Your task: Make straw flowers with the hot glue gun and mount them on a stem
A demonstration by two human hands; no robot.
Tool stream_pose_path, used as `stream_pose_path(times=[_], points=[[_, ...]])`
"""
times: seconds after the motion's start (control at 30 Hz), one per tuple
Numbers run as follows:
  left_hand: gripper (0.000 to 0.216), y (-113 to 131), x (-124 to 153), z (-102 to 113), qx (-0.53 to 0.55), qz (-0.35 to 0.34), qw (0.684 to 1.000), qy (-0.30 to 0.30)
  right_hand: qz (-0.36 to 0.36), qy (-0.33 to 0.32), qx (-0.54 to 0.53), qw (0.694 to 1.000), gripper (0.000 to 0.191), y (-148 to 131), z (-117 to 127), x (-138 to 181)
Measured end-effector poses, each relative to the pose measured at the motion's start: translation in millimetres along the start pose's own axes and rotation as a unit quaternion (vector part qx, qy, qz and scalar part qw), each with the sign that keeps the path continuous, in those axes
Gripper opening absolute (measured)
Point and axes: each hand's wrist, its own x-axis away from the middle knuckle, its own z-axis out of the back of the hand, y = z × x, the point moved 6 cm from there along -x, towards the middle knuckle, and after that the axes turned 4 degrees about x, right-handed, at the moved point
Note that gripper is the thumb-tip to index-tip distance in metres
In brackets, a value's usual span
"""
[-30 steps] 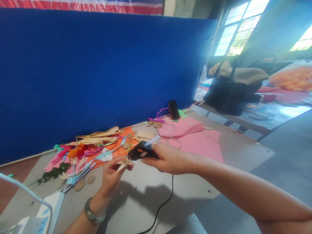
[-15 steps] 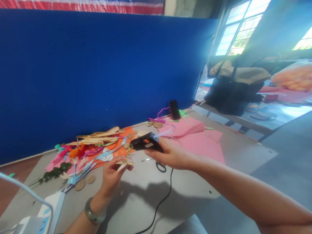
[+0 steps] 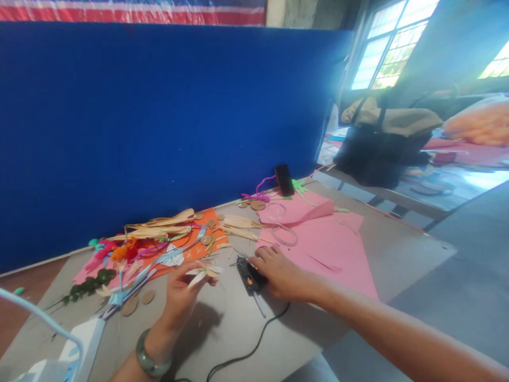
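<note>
My left hand (image 3: pixel 183 289), with a bangle on its wrist, is closed in a pinch on a flower (image 3: pixel 204 272) of pale, dry petals, raised above the table in front of me. To its right, a black hot glue gun (image 3: pixel 248 278) rests on the grey tabletop with its clear glue stick (image 3: pixel 259 304) sticking out toward me. My right hand (image 3: pixel 280 273) is around the gun's handle; the palm side and thumb are hidden. The gun's black cord (image 3: pixel 258 339) curls down toward the near edge.
Dried husk strips (image 3: pixel 159 225), an orange sheet (image 3: pixel 186 249), wooden discs (image 3: pixel 148 296) and a leafy sprig (image 3: pixel 89 284) lie leftward. Pink paper (image 3: pixel 318 249) covers the right side. A phone (image 3: pixel 284 179) leans against the blue panel (image 3: pixel 159 106). A white power strip (image 3: pixel 85 345) stands near left.
My right hand has brought the glue gun down from the air onto the table and turned it, so the stick end faces me. The left hand keeps the flower in nearly the same place.
</note>
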Motion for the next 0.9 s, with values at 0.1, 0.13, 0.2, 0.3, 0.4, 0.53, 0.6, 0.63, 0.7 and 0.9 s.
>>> stream_pose_path(times=[0.1, 0.13, 0.2, 0.3, 0.4, 0.53, 0.6, 0.63, 0.7, 0.9], points=[[0.012, -5.2, 2.4, 3.6, -0.022, -0.002, 1.000, 0.002, 0.051, 0.090, -0.149, 0.983, 0.045, -21.1, 29.8, 0.9], [0.013, -6.6, 3.1, 3.9, -0.030, 0.000, 1.000, -0.002, 0.046, 0.107, -0.208, 0.971, 0.043, -26.3, 36.9, -0.2], [0.014, -8.3, 4.1, 2.9, -0.041, 0.004, 0.999, -0.012, 0.019, 0.095, -0.307, 0.947, 0.039, -35.3, 41.3, -5.4], [0.014, -6.5, 4.1, 0.0, -0.039, -0.002, 0.999, -0.022, -0.019, 0.068, -0.387, 0.919, 0.031, -43.9, 38.8, -15.2], [0.011, -3.4, 2.8, -4.0, -0.041, -0.010, 0.999, -0.033, -0.036, 0.065, -0.434, 0.898, 0.026, -44.9, 35.5, -23.0], [0.010, -0.4, 1.9, -7.4, -0.047, -0.013, 0.998, -0.038, -0.035, 0.065, -0.460, 0.885, 0.031, -44.5, 33.3, -28.8], [0.010, 0.1, 2.3, -8.0, -0.049, -0.010, 0.998, -0.040, -0.034, 0.067, -0.469, 0.880, 0.032, -44.6, 32.4, -30.7], [0.011, 0.1, 2.6, -8.1, -0.048, -0.008, 0.998, -0.040, -0.034, 0.067, -0.473, 0.878, 0.032, -44.4, 31.5, -31.6], [0.011, 0.5, 3.2, -8.1, -0.041, -0.006, 0.998, -0.041, -0.034, 0.070, -0.482, 0.873, 0.030, -43.5, 29.5, -33.4], [0.010, 1.1, 3.5, -9.1, -0.031, -0.004, 0.998, -0.050, -0.015, 0.084, -0.495, 0.864, 0.031, -42.4, 26.0, -37.9]])
